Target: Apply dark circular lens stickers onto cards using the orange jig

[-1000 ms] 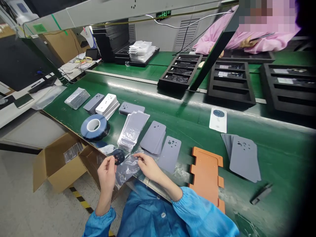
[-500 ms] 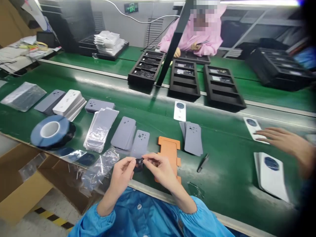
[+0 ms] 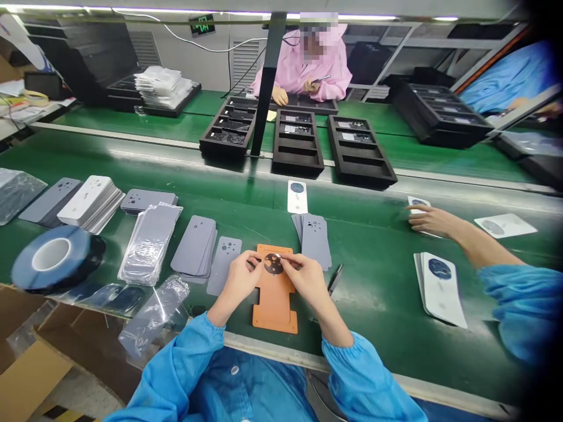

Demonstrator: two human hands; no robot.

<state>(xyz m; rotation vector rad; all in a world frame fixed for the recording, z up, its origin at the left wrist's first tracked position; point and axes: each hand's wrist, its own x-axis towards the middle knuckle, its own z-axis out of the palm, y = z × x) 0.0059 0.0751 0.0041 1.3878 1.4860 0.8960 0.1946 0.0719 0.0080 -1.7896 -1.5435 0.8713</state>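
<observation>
A thin black disc with several round holes (image 3: 273, 264), shaped like a phone camera cover film, is over the upper part of an orange phone-shaped jig (image 3: 273, 299). My right hand (image 3: 305, 278) pinches the disc at its right edge between thumb and forefinger. At the disc's left edge is my left hand (image 3: 241, 278), its thumb and forefinger curled together; what lies between them is too small to make out. Left of the jig lies a single grey phone back sheet (image 3: 225, 266) with camera holes. To the right, a small stack of grey sheets (image 3: 317, 237) is fanned out.
A black pen-like tool (image 3: 335, 279) lies right of the jig. Blue tape roll (image 3: 26, 266), wrapped grey sheets (image 3: 147, 246) and crumpled plastic (image 3: 156, 313) are at left. At right, a co-worker's hand (image 3: 433, 221) touches a white sheet near stacked white sheets (image 3: 446, 296). Black trays (image 3: 299, 158) stand beyond.
Both hands have moved from the front edge, left of the jig, to over the jig, bringing the black disc along. My view has shifted right. The co-worker's hand is still at a white sheet.
</observation>
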